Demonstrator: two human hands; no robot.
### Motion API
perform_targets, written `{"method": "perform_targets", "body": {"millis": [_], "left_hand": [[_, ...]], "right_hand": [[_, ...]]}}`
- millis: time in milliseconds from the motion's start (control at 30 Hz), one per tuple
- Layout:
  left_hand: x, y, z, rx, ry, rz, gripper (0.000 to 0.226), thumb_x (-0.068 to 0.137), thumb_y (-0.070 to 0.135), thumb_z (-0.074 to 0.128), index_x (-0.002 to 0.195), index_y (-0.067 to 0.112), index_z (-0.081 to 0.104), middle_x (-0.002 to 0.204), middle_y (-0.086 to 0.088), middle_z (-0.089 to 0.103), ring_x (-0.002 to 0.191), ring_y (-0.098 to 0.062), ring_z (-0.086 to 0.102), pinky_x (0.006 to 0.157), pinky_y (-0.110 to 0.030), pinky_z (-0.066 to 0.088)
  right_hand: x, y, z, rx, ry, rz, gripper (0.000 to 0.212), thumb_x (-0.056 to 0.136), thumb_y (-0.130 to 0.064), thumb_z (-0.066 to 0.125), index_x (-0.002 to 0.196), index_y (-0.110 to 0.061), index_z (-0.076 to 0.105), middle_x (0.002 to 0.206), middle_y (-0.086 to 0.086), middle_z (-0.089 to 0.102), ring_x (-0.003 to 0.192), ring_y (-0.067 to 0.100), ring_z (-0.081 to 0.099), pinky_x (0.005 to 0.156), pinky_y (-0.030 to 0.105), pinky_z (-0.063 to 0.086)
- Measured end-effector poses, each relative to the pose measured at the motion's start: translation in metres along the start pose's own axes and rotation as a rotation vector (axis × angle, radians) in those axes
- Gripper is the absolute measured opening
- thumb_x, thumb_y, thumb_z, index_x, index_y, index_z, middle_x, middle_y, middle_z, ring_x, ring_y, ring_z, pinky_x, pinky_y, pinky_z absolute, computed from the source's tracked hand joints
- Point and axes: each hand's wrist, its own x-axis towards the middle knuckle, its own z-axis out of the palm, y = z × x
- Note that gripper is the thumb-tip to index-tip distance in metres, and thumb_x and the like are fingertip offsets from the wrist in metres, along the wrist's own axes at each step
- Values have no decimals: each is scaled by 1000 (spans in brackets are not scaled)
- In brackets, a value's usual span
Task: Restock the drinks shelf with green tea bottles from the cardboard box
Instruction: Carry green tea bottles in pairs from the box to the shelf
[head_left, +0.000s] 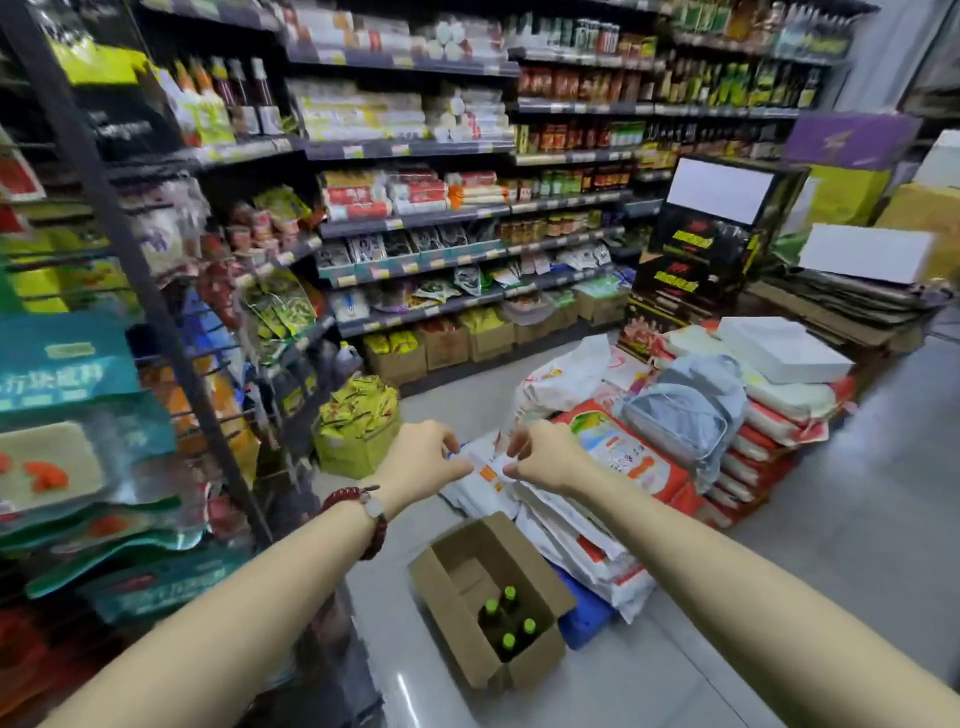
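Note:
An open cardboard box (451, 597) stands on the floor below my outstretched arms. Several green tea bottles (508, 619) with bright green caps stand upright in its near right corner; the rest of the box floor is bare. My left hand (422, 460) and my right hand (546, 458) hover side by side well above and beyond the box. Both have loosely curled fingers, backs up, and nothing in them. A red bead bracelet and a watch sit on my left wrist.
A dark rack of hanging snack packs (156, 322) fills the left. Stocked shelves (415, 218) run along the back. Stacked rice sacks (639, 457) lie right of the box, a box of yellow packs (358, 426) stands beyond it, and flattened cartons (841, 306) are piled far right.

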Motion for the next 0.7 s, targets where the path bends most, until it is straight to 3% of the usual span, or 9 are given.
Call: {"method": "perform_targets", "body": {"millis": [200,333,533,700], "left_hand": [[61,1,46,-4,-31,-117,32,76,34,72,96,9,70,93,-10,73,89,-23,66,76,-33,51],[95,-7,96,-18,-34,-202,33,77,34,72,96,8,70,91,-11,73,88,-23,66,76,-33,51],[129,-62,213,-67,-84,-293,28,77,32,71,90,8,70,81,-7,68,82,-21,64,68,-28,47],[146,-129,328,-62,-179,-339,29,81,33,70,99,10,67,98,-9,69,94,-23,63,75,-28,47]], "right_hand": [[66,58,13,7,-61,-22,23,79,-19,66,95,-3,72,95,12,74,87,25,68,73,30,51],[109,103,38,27,-131,-52,23,81,-15,64,98,-1,72,100,14,74,91,25,67,82,35,55],[152,187,137,52,-226,-13,22,79,-16,66,97,-5,73,103,12,74,99,27,66,80,25,47],[172,255,240,54,-278,30,19,79,-16,69,95,-5,71,99,13,72,97,27,65,77,30,49]]}}
